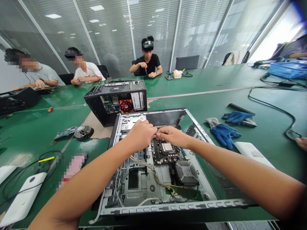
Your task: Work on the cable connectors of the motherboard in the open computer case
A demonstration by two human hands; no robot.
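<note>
An open computer case (206,199) lies flat in front of me on the green table (263,105). Inside it are a motherboard with a bare processor (167,147), a finned heatsink (186,172) and a bundle of beige cables (148,169). My left hand (141,134) and my right hand (172,135) meet over the far part of the board, both with fingers curled and fingertips touching. Whatever they pinch between them is hidden.
A second open black case (115,99) with a red fan stands behind mine. Blue gloves (225,132) lie to the right, a loose fan (83,132) and circuit board to the left, white boxes and cables at the left edge. Three people sit across the table; another person's fingers show at the right edge.
</note>
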